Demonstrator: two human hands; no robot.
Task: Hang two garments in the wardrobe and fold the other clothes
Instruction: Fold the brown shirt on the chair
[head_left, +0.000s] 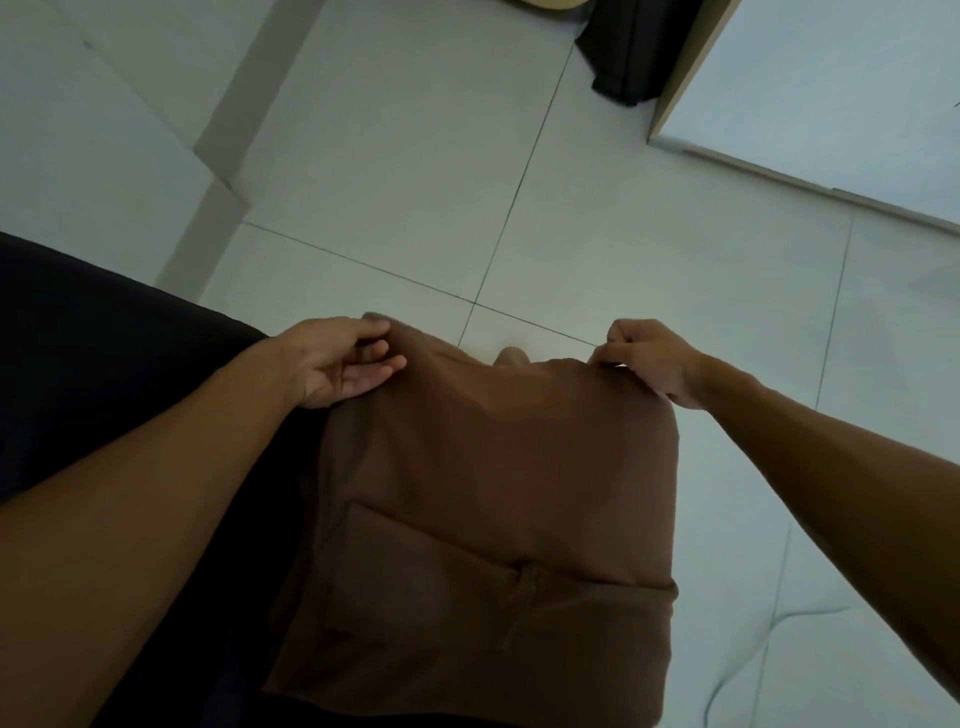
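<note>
A brown garment (483, 499) with a drawstring and a pocket lies spread below me, its far edge lifted. My left hand (337, 361) pinches the garment's far left corner between thumb and fingers. My right hand (649, 358) grips the far right corner with closed fingers. Both arms reach forward over the cloth. A toe shows just past the garment's far edge.
A black surface (104, 364) lies to the left under my left arm. White floor tiles (415, 182) spread ahead. A dark object (628, 52) stands at the top beside a white wardrobe panel (810, 78). A white mattress (831, 571) lies to the right.
</note>
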